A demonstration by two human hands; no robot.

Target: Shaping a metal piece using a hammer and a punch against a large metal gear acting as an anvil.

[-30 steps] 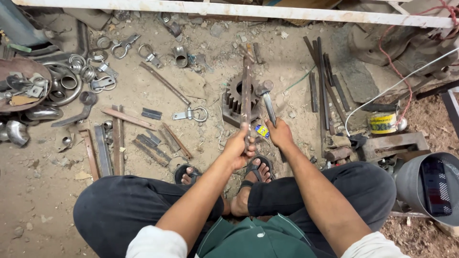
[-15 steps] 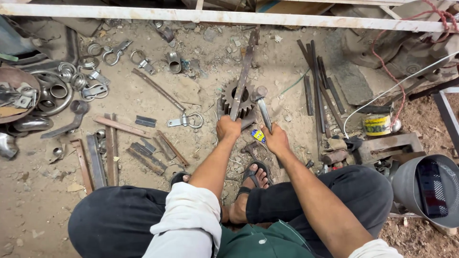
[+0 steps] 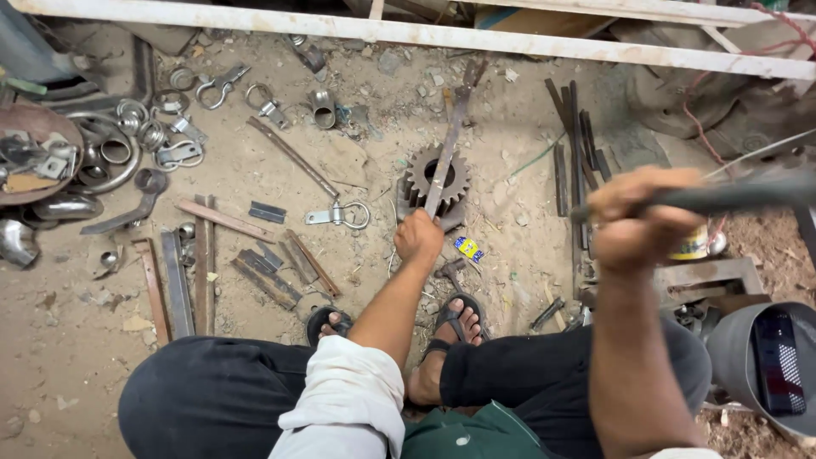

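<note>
Flat metal bar — long, rusty, lies slanted across the toothed gear on the dirt floor; lower end at the gear, upper end pointing away toward the white rail. Left hand is fisted tight round the bar's near end, pinning it on the gear's face. Right hand is raised high, well clear of the gear, wrapped shut on a dark handle; blurred, head of the tool runs out of shot, so can't tell what kind.

Progress, judging from layout: bar is set + steadied on the gear, which serves as a support. No clear bend or cut visible in the bar. Striking work looks underway, not finished; bar not yet put aside.

Around: loose strips + rods to the left, rings + shackles further back, small yellow-blue packet just beside the left wrist. Sandalled feet below the gear.
</note>
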